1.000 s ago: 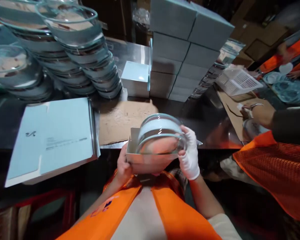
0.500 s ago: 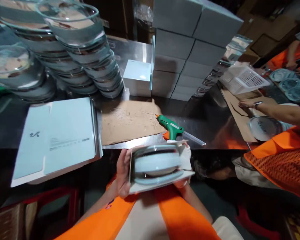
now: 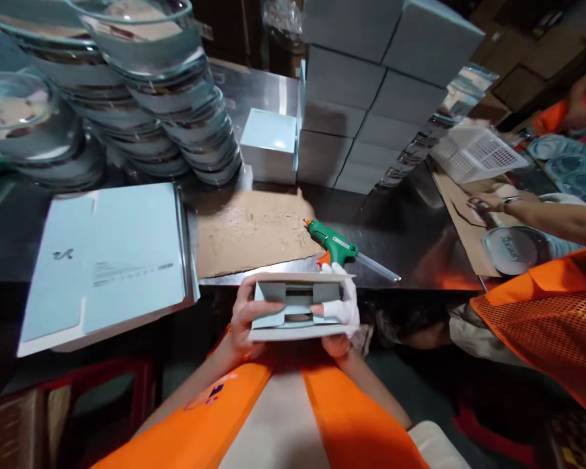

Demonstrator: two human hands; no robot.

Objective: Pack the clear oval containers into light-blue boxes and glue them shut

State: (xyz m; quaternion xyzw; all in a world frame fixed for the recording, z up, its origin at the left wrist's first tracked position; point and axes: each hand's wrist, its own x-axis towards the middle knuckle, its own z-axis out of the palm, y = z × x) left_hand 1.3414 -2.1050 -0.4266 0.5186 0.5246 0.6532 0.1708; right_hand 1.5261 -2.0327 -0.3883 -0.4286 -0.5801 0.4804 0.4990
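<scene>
A light blue cardboard box (image 3: 300,332) is held between both hands just off the bench's front edge, its open end facing up at me. Its two side flaps are folded inward, and a narrow gap between them shows part of the glass container (image 3: 297,318) inside. My left hand (image 3: 247,309) grips the box's left side, thumb on the left flap. On the right side my right hand (image 3: 339,312), in a white glove with bare fingertips, presses its thumb on the right flap. Just beyond the box a green glue gun (image 3: 336,246) lies with a clear glue stick out its back.
Flat blue cartons (image 3: 112,260) are piled at left, before tall stacks of glass containers (image 3: 166,85). A cardboard sheet (image 3: 254,231) lies mid-bench. Closed boxes (image 3: 342,117) are stacked behind. At right are a white basket (image 3: 473,156) and a co-worker's arm (image 3: 551,218) over glass lids.
The box has turned in my hands, and its side flaps are now folded in over the glass container. Both thumbs have come onto the flaps. The glue gun has stayed put.
</scene>
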